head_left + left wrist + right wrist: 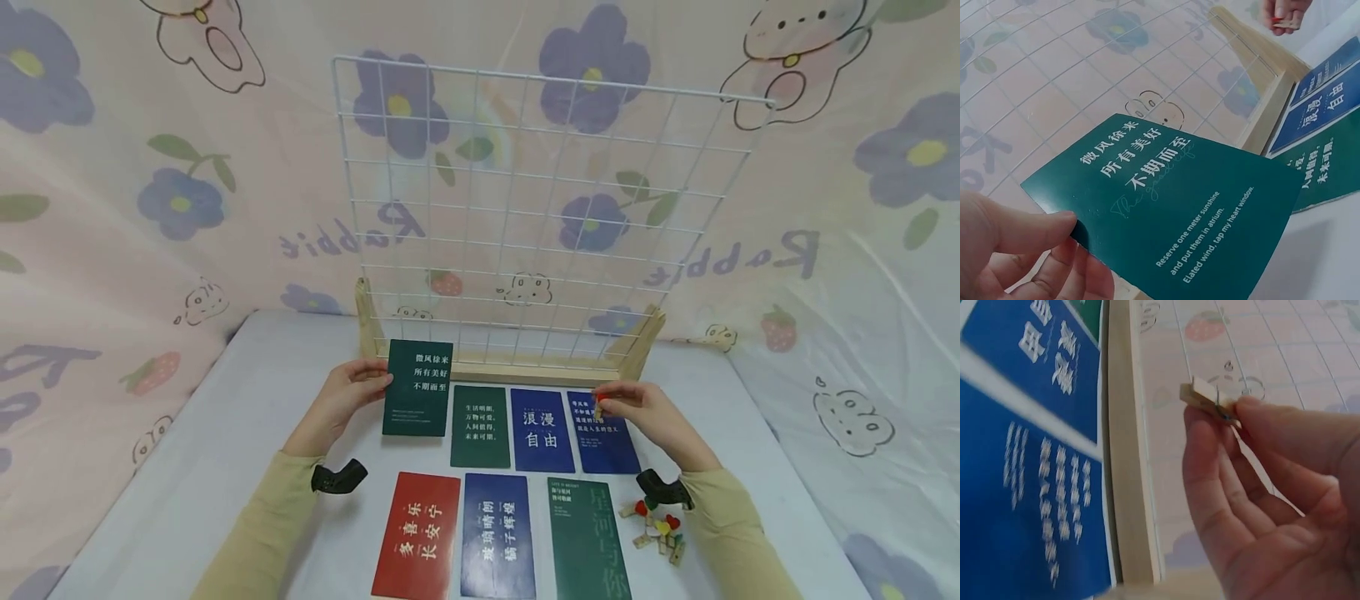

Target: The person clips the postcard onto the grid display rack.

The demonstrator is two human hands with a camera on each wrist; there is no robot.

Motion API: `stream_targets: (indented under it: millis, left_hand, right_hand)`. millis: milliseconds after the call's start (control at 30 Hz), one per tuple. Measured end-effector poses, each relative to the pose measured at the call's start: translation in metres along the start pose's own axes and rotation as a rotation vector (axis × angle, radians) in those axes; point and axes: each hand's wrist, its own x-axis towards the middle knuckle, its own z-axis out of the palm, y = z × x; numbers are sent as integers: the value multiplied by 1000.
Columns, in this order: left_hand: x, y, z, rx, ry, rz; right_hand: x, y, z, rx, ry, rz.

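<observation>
My left hand (348,398) pinches a dark green card (417,408) by its left edge, lifted in front of the wire grid. White Chinese lines and smaller English text show on it in the left wrist view. Between thumb and fingertips, my right hand (643,410) holds a small wooden clothespin (1209,402) with a red piece on it. That hand is above a blue card (604,442) on the table. The white wire grid (510,175) leans back in a wooden stand (517,372), and nothing hangs on it.
Beside the lifted card lie a green card (480,442) and a blue card (542,454). Nearer are a red card (417,533), another blue card (498,575) and another green card (577,550). Several clothespins (663,529) are heaped at the right. A patterned cloth (180,275) hangs behind.
</observation>
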Motion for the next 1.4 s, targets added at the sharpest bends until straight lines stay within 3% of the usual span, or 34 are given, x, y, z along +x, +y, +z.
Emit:
stream_targets:
  millis: [267,1200,1400]
  left_hand:
    - [-1,2,6,-36,2,11]
    - [4,39,4,2,8,93]
    - [5,47,8,10,8,114]
  right_hand:
    - [19,-15,20,74,-27,-107]
    - [62,-73,48,57,-71,-167]
    - [69,-80,53,123,-75,-202]
